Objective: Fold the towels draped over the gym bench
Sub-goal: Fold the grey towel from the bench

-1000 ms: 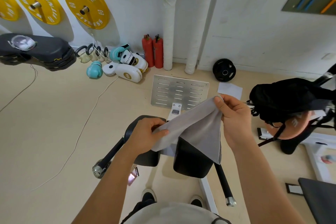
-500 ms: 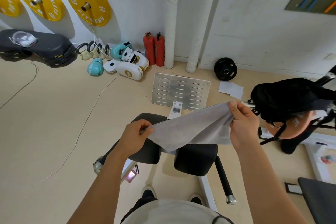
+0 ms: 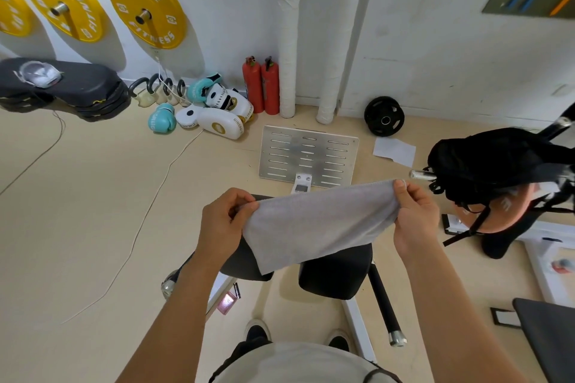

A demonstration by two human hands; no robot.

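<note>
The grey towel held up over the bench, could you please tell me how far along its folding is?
Done: the grey cloth towel is lifted clear of the black padded bench. In hand: the left hand and right hand pinch its top corners, stretched flat. Left: no fold shows yet; no other towels are visible.

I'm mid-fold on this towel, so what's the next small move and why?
Probably bring the left hand across to the right hand, matching corners. The towel is pinched at both ends and stretched in the air above the bench pads, one corner hanging.
</note>
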